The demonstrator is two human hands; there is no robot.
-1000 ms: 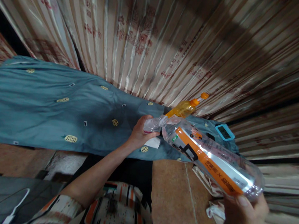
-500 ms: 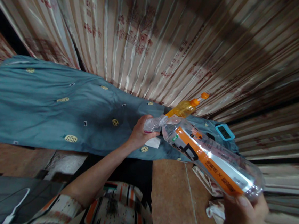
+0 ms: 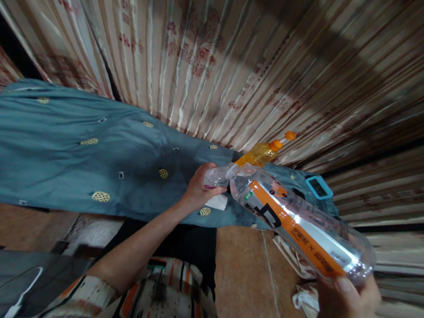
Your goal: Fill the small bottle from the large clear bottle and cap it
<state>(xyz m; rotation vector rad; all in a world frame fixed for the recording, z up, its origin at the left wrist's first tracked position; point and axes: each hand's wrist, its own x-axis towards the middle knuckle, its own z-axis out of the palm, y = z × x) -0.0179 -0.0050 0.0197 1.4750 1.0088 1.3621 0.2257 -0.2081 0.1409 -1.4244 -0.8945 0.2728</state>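
Observation:
A large clear plastic bottle (image 3: 302,226) with an orange and silver label lies tilted across the view, its neck lower left of its base in depth I cannot tell. My right hand (image 3: 347,304) is closed around its base end. My left hand (image 3: 198,190) is closed on a small clear plastic container (image 3: 216,177), whose end meets the mouth of the large bottle. Whether the two are joined or only touching I cannot tell. Just behind the necks stands a yellow bottle (image 3: 260,154) with an orange pump top, partly hidden by the large bottle.
Teal cloth with pineapple prints (image 3: 138,157) covers the table. On it are a white paper piece (image 3: 217,202) and a blue-framed digital clock (image 3: 319,187). A pleated curtain (image 3: 199,54) hangs behind. A white cable (image 3: 24,293) lies on a grey surface at lower left.

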